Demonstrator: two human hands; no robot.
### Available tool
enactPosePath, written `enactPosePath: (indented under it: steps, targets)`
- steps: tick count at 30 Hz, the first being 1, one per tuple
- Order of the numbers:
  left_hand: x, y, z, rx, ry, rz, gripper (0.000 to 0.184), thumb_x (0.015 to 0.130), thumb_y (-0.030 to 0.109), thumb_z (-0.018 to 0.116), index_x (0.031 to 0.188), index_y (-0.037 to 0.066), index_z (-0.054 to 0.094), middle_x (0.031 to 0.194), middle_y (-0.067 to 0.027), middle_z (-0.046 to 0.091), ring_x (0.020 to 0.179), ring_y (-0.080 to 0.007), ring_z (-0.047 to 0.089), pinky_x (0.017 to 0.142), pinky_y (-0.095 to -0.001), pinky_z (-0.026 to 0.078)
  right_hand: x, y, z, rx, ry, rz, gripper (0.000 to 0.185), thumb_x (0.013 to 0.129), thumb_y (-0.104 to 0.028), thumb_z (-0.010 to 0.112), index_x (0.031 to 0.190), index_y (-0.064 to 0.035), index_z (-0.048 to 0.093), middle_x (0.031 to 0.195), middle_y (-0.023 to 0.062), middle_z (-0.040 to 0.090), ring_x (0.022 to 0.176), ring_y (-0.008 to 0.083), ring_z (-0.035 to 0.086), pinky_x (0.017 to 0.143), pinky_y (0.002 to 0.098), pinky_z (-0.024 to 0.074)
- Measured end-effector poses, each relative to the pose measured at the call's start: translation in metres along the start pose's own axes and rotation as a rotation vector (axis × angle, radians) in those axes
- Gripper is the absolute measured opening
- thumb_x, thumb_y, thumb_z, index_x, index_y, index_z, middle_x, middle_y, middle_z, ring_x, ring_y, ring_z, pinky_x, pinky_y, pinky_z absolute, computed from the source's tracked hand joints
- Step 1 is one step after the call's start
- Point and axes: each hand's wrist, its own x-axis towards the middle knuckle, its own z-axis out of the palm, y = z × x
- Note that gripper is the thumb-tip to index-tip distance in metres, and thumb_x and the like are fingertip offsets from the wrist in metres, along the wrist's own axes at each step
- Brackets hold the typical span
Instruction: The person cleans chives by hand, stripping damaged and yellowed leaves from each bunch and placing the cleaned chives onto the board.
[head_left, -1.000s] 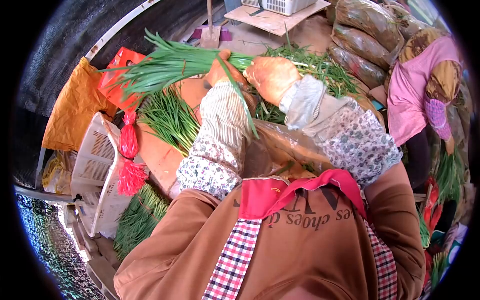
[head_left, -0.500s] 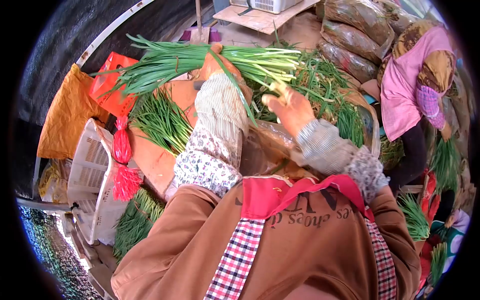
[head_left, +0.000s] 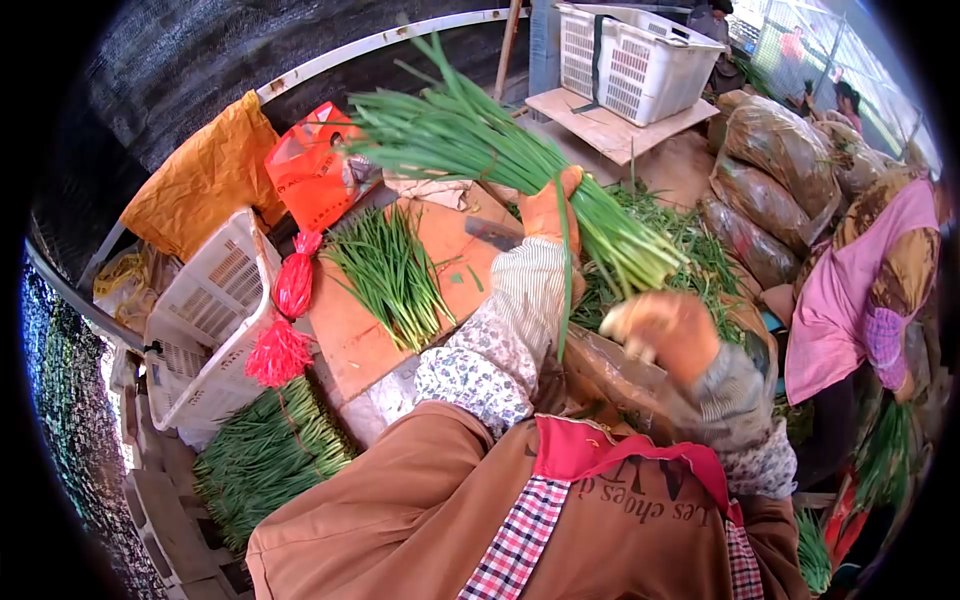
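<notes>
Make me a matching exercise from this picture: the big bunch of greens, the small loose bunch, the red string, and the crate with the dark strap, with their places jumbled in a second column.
Column one
1. Big bunch of greens
2. Small loose bunch
3. Red string
4. Crate with the dark strap

Column two
A. Beside the tilted white crate
B. In the left hand
C. On the raised wooden platform
D. Flat on the reddish-brown board

Right pairs: 1-B, 2-D, 3-A, 4-C
</notes>
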Motion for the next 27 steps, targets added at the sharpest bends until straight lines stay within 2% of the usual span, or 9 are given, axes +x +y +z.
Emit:
enactPosePath:
  steps: [3,5,9,13,16,18,20,23,27]
  targets:
    - [-0.023,-0.015,0.0,0.066,-0.13,0.032,0.039,0.07,-0.002,0.066,0.106,0.0,0.049,0.092,-0.0077,0.057,0.073,-0.0201,0.056,0.062,-0.0336,0.048,0.031,-0.039,-0.009,-0.526,0.448,-0.14,0.018,0.078,-0.013,0.062,0.094,-0.004,0.066,0.085,0.0101,0.065,0.076,0.0178,0.062,0.066,0.0275,0.0492]
    - [-0.018,-0.049,-0.017,-0.139,-0.386,-0.015,0.038,0.072,-0.002,0.064,0.106,0.001,0.049,0.093,-0.0067,0.057,0.075,-0.0184,0.056,0.065,-0.0323,0.048,0.064,-0.021,-0.003,-0.86,0.5,-0.574,0.022,0.078,-0.015,0.061,0.099,-0.009,0.065,0.081,0.011,0.063,0.072,0.0221,0.062,0.062,0.0309,0.049]
    - [-0.083,-0.015,0.034,-0.055,-0.429,-0.055,0.031,0.074,-0.001,0.062,0.103,0.003,0.051,0.092,-0.0048,0.057,0.077,-0.0154,0.057,0.066,-0.0271,0.048,0.105,-0.048,0.004,-1.358,0.16,-0.025,0.024,0.08,-0.014,0.057,0.104,-0.0158,0.061,0.07,0.0091,0.052,0.062,0.0288,0.056,0.053,0.04,0.0449]
    - [-0.093,-0.026,0.011,0.18,-0.517,-0.199,0.025,0.07,0.002,0.067,0.092,0.003,0.055,0.084,-0.005,0.059,0.07,-0.0158,0.058,0.063,-0.0295,0.05,0.099,-0.066,-0.044,-1.003,0.433,-0.684,0.016,0.083,-0.016,0.053,0.095,-0.0106,0.061,0.081,0.0052,0.06,0.069,0.0195,0.06,0.063,0.0305,0.0493]
    - [-0.084,-0.027,-0.007,0.136,-0.676,-0.416,0.032,0.068,0.007,0.073,0.093,-0.001,0.055,0.078,-0.0114,0.061,0.068,-0.0221,0.061,0.06,-0.0346,0.054,0.089,-0.083,-0.107,-1.126,0.807,-0.398,0.022,0.082,-0.01,0.053,0.101,-0.0105,0.061,0.107,0.0033,0.058,0.081,0.0149,0.061,0.07,0.0259,0.0499]
    - [-0.082,-0.022,-0.013,0.182,-0.719,-0.467,0.033,0.068,0.01,0.073,0.093,-0.001,0.055,0.079,-0.0111,0.061,0.068,-0.0217,0.061,0.06,-0.034,0.053,0.085,-0.048,-0.17,-1.474,0.768,-0.291,0.039,0.079,-0.006,0.055,0.118,-0.0099,0.052,0.127,0.0088,0.046,0.096,0.0178,0.057,0.077,0.0272,0.048]
    - [-0.085,-0.023,-0.016,0.141,-0.792,-0.535,0.033,0.069,0.016,0.073,0.092,0.0,0.056,0.078,-0.0105,0.06,0.071,-0.0213,0.06,0.061,-0.0327,0.053,0.064,-0.069,-0.112,-1.232,0.635,0.307,0.071,0.076,-0.009,0.062,0.137,-0.0059,0.025,0.14,0.0206,0.026,0.122,0.0266,0.039,0.097,0.0348,0.0369]
    - [-0.096,-0.015,-0.008,0.135,-0.848,-0.555,0.037,0.07,0.019,0.074,0.097,0.002,0.055,0.079,-0.0077,0.06,0.074,-0.0191,0.06,0.061,-0.0308,0.052,0.047,-0.051,-0.056,-0.633,0.551,0.194,0.087,0.069,-0.008,0.071,0.136,0.0007,0.016,0.128,0.0217,0.038,0.115,0.0263,0.043,0.092,0.0327,0.0408]
    - [-0.082,-0.024,-0.019,0.352,-0.977,-0.487,0.05,0.069,0.023,0.074,0.109,0.004,0.049,0.089,-0.0044,0.06,0.075,-0.0147,0.06,0.064,-0.0285,0.052,0.038,-0.005,-0.045,0.183,0.331,0.226,0.066,0.066,-0.012,0.072,0.122,0.0039,0.041,0.115,0.0152,0.053,0.102,0.0207,0.053,0.09,0.0321,0.0403]
